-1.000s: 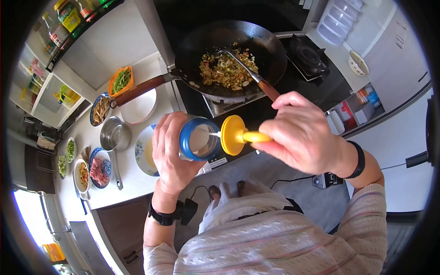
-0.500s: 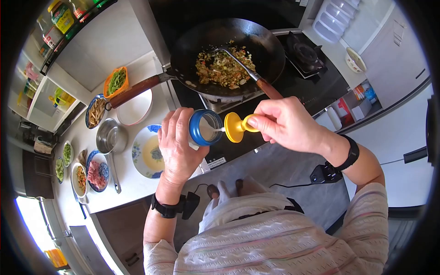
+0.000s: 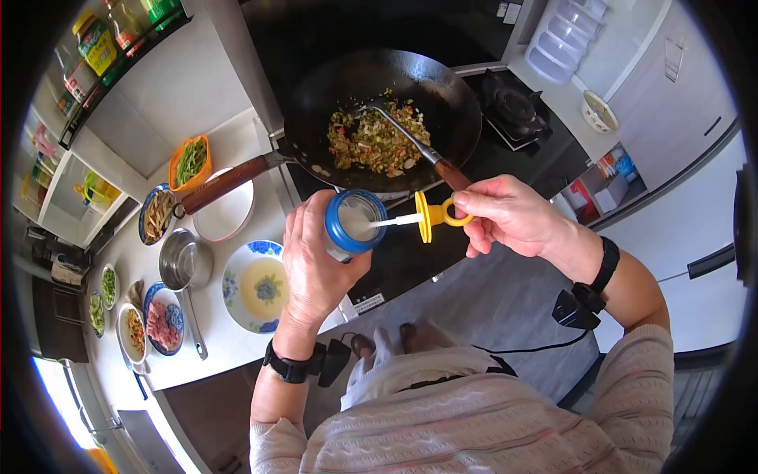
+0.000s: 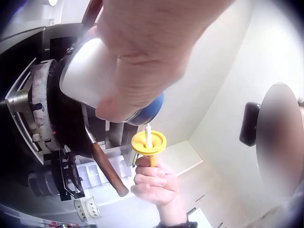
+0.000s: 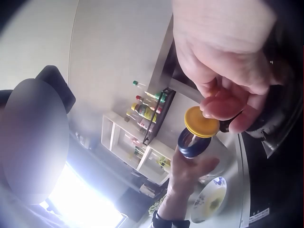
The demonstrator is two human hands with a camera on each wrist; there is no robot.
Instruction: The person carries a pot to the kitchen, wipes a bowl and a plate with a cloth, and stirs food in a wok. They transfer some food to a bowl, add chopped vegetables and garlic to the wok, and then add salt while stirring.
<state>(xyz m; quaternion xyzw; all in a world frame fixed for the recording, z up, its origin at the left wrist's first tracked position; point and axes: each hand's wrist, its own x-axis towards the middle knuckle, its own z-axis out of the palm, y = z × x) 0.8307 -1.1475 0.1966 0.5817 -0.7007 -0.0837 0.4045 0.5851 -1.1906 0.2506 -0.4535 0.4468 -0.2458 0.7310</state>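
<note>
My left hand (image 3: 312, 257) grips a clear jar (image 4: 90, 71) with a blue rim, its mouth tilted toward my right hand (image 3: 513, 217). White contents show inside the jar. Between thumb and fingers, my right hand pinches the ring handle of a yellow lid (image 3: 426, 217). A white stem (image 3: 401, 220) runs from the lid's underside into the jar mouth, where its far end is hidden. The lid stands apart from the rim. Beyond both hands is a black wok (image 3: 454, 110) holding chopped food (image 3: 371, 146). A spatula with a wooden handle (image 3: 450, 174) leans in the wok.
On the left counter stand a flowered plate (image 3: 237, 288) with pale yellow liquid, a steel saucepan (image 3: 185, 261), a white bowl (image 3: 229, 213), a plate of raw meat (image 3: 163, 324), and an orange basket (image 3: 180, 170) of green vegetables. The wok's long handle (image 3: 225, 186) reaches over the counter.
My right hand has drawn the yellow lid to the right, away from the jar, so more white stem shows. The jar has shifted slightly right, and the view has shifted a little.
</note>
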